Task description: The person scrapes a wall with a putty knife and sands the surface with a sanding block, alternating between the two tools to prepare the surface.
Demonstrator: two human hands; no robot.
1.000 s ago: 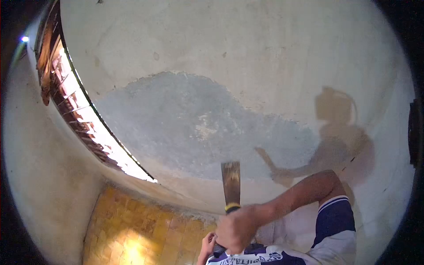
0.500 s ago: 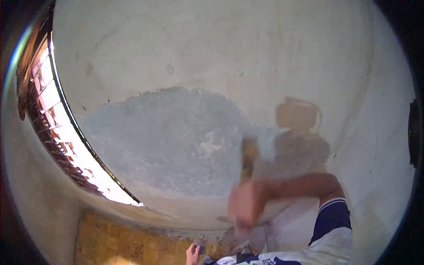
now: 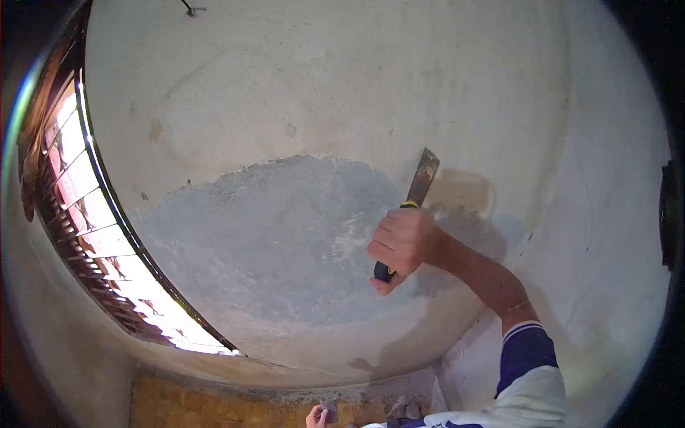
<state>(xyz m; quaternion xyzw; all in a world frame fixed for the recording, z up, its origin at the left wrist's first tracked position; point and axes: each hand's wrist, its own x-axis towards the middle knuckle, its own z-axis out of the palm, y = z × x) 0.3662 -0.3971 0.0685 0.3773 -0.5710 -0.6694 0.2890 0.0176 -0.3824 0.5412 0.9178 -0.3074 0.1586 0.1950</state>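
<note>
My right hand [image 3: 403, 242] is wrapped around the black and yellow handle of a scraper [image 3: 422, 178]. Its narrow, stained metal blade points up and ends in a slanted tip. In this view the blade overlaps the pale wall [image 3: 342, 93], just right of the upper edge of a large grey bare patch [image 3: 271, 235]. Low in the picture, my left hand [image 3: 316, 416] pinches a small flat grey piece [image 3: 329, 410] with squared corners. That hand is down near my body, and only its fingers show.
A barred window [image 3: 100, 214] lets in bright light on the left. Below is a yellowish tiled floor [image 3: 207, 406], with grey debris [image 3: 407, 410] along the wall's foot. A side wall [image 3: 606, 214] with cracks stands at right. A dark fixture [image 3: 668, 214] is at the far right.
My right hand has risen with the scraper, whose blade now sits higher and tilts to the right. The view has shifted slightly; my left hand still holds the grey piece.
</note>
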